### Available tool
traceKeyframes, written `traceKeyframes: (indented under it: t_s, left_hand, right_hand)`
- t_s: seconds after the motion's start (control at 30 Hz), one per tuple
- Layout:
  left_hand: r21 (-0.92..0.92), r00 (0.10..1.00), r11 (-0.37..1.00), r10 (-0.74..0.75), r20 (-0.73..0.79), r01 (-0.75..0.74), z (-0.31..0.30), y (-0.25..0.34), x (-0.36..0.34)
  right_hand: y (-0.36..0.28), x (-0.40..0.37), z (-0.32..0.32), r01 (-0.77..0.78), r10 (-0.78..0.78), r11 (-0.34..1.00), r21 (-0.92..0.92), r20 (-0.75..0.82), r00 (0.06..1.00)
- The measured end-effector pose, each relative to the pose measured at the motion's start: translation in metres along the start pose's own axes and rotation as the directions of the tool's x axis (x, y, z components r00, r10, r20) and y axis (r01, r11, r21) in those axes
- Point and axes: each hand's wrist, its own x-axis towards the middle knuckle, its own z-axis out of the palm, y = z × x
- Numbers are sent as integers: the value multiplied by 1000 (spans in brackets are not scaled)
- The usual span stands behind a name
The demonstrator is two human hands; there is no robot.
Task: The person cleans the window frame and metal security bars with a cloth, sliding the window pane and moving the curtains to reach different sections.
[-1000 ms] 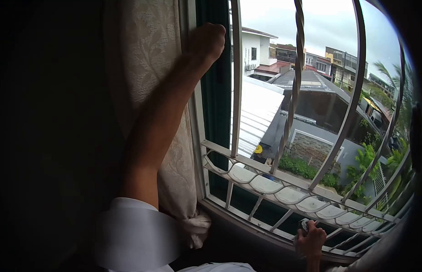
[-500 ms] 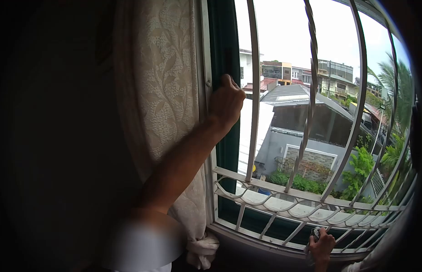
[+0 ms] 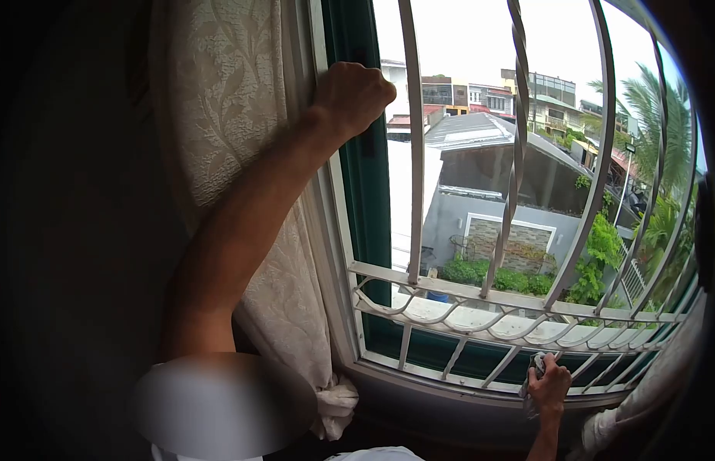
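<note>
My left hand [image 3: 351,98] is raised at the left side of the window, its fingers curled closed against the dark green window frame [image 3: 365,207]. What those fingers grip, if anything, is hidden. Low on the right, my right hand [image 3: 549,384] is closed around a crumpled greyish rag [image 3: 532,392]. That hand is at the lower rail of the white window grille [image 3: 415,192], by its short slanted bars.
A cream patterned curtain [image 3: 233,115] hangs left of the window, knotted at its lower end. Another gathered curtain [image 3: 634,419] is at lower right. Twisted vertical bars stand between me and the houses and plants outside.
My left hand has moved up along the green frame. The right hand still holds the rag at the lower grille. The whole view has shifted somewhat.
</note>
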Motion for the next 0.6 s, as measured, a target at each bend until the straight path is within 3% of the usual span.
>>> traceKeyframes:
  t_s: [0.37, 0.43, 0.47, 0.53, 0.6]
  left_hand:
    - [-15, 996, 1000, -6, -94, 5, 7, -4, 2]
    - [-96, 968, 980, -188, -167, 174, 6, 1, 8]
    - [-95, 967, 980, -189, -172, 175, -1, 3, 13]
    - [-403, 896, 807, -435, 89, 431, -16, 5, 24]
    - [-456, 870, 754, -482, 105, 472, -4, 4, 33]
  right_hand:
    - [3, 2, 2, 18, -18, 1000, -13, -2, 1000]
    - [2, 1, 2, 28, -28, 1000, 1, -14, 1000]
    - [3, 1, 1, 43, -43, 999, -5, -18, 999]
    - [3, 2, -1, 51, -51, 999, -12, -23, 998]
    - [4, 3, -1, 69, -69, 997, -18, -7, 998]
